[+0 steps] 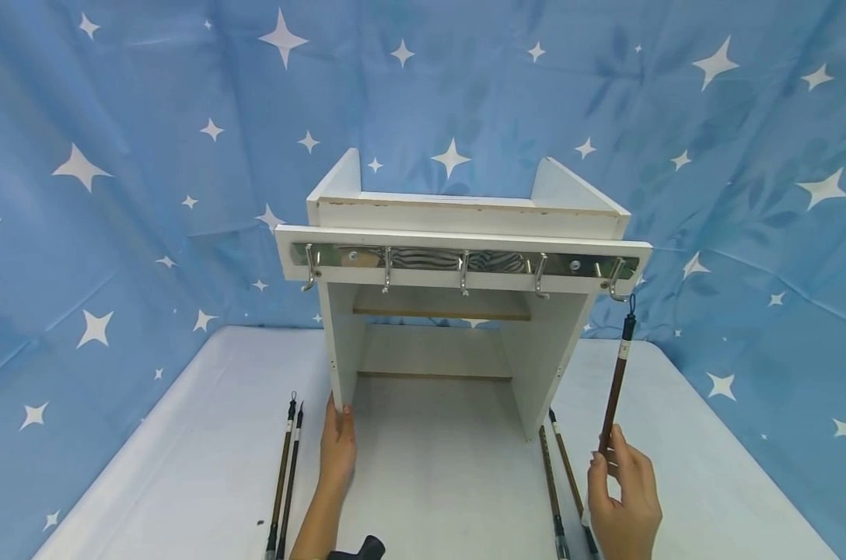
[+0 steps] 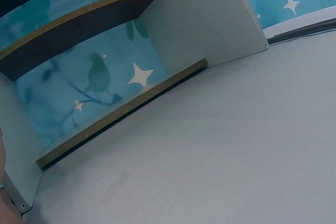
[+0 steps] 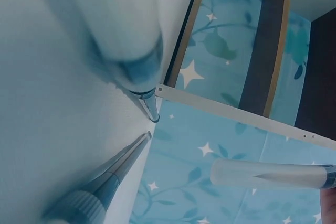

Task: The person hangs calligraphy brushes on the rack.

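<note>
In the head view, my right hand pinches a brown calligraphy brush low on its handle and holds it nearly upright. The brush's cord loop points up, right by the rightmost metal hook on the front rail of a white shelf rack. A clear cap covers the bristle end of this brush in the right wrist view. My left hand grips the lower front edge of the rack's left side panel, thumb on the inner side.
Two brushes lie to the left of the rack, one of them a dark brush. Two more, including a slim brush, lie by its right side panel. The white table meets a blue starry curtain behind.
</note>
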`<state>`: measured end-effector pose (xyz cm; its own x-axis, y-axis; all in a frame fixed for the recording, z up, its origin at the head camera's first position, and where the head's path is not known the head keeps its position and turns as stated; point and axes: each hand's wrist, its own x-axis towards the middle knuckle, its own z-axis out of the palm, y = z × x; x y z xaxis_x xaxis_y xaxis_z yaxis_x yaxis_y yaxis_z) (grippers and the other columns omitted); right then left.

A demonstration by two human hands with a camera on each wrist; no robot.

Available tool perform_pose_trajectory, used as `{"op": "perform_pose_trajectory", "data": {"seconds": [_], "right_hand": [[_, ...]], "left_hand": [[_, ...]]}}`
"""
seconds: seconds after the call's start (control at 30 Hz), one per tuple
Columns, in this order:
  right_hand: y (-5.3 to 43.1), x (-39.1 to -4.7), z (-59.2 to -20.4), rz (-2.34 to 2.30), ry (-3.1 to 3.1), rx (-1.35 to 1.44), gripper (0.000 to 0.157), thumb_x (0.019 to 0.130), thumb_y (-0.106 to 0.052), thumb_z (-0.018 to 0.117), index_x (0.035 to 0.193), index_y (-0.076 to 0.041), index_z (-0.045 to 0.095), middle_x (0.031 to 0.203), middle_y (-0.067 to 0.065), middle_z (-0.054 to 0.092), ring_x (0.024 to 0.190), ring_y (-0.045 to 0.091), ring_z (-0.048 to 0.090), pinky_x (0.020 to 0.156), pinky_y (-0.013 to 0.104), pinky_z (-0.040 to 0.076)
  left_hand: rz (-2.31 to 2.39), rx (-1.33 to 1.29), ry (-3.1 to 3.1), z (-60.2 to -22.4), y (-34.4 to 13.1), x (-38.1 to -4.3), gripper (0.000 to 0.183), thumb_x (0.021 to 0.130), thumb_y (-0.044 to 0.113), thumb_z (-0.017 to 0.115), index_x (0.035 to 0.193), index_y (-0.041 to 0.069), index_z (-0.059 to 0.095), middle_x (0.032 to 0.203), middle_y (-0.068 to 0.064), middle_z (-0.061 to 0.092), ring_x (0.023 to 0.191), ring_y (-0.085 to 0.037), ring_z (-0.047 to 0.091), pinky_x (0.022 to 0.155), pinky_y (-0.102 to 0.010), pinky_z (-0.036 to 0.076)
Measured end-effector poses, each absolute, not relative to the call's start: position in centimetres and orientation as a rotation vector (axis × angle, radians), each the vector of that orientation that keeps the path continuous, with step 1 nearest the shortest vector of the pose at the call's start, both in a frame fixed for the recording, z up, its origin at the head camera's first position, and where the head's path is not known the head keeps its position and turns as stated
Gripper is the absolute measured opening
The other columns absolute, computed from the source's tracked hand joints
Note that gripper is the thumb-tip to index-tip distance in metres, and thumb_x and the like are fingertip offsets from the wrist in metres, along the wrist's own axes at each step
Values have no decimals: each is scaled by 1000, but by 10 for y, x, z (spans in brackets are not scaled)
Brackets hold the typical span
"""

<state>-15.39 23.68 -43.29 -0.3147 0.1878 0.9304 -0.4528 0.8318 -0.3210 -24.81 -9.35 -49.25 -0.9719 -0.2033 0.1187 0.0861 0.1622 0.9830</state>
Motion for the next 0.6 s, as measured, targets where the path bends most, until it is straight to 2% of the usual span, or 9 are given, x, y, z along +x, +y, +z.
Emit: {"op": "perform_pose_trajectory", "data": {"seconds": [0.27, 0.6], "right_hand": [[236, -155, -433, 636, -1798, 205, 49, 95, -31, 44, 117, 11, 55, 89, 29, 55, 95, -21, 43, 79, -5, 35], [235, -156, -438, 624, -1834, 186, 35, 90, -11, 51, 118, 10, 55, 90, 27, 56, 97, -22, 40, 81, -5, 33]], "left_hand": [[-1910, 102, -2210, -491, -93, -247, 57, 100, 36, 29, 148, 19, 5, 152, -15, 13, 136, -41, 19, 105, -61, 22], [-1926, 100, -2196, -493, -95, -249, 56, 100, 35, 30, 148, 18, 7, 152, -15, 15, 136, -41, 20, 105, -61, 23]]}}
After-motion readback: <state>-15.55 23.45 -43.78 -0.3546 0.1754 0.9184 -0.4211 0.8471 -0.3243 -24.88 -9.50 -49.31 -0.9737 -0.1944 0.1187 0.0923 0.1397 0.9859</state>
